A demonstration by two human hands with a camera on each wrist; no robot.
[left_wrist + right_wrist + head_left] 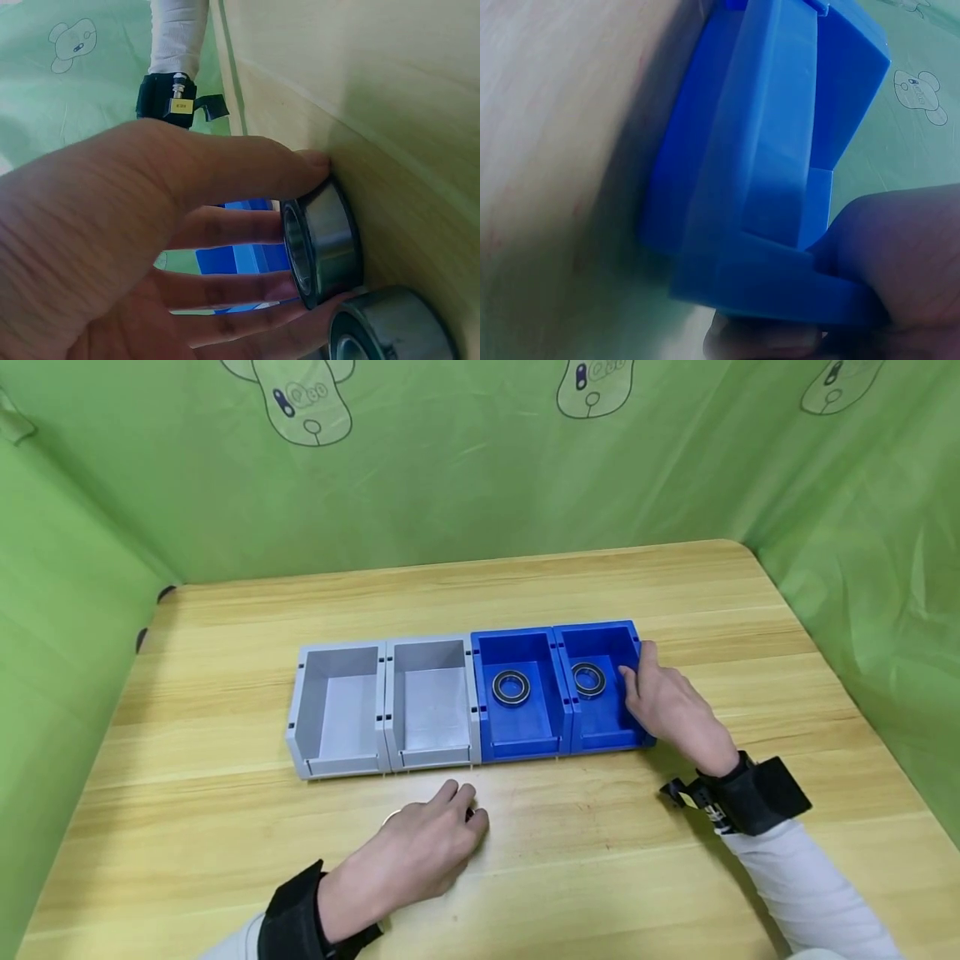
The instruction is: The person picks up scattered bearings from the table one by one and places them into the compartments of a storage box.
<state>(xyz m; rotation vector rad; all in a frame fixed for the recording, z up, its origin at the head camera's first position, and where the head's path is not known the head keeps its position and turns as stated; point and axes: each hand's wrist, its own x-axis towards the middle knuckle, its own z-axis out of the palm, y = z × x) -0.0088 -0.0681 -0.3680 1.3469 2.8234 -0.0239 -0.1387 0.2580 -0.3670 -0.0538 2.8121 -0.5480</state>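
Note:
Low over the wooden table, my left hand (pixel 420 843) pinches a ball bearing (pixel 330 232) between thumb and fingers, its metal side showing in the left wrist view. Close beside that one is a second bearing (pixel 405 330), mostly covered by the hand in the head view. My right hand (pixel 675 706) grips the side wall of the right-hand blue bin (pixel 611 731), thumb inside and fingers outside. One bearing (pixel 588 679) lies in this bin against its left wall. Another bearing (pixel 512 688) lies flat in the neighbouring blue bin (pixel 525 743).
Two grey bins (pixel 341 768) (pixel 435 758) stand in a row with the blue ones, side by side, their lower fronts facing me. The wooden table (pixel 525 893) runs up to a green curtain (pixel 480 485) at the back and on both sides.

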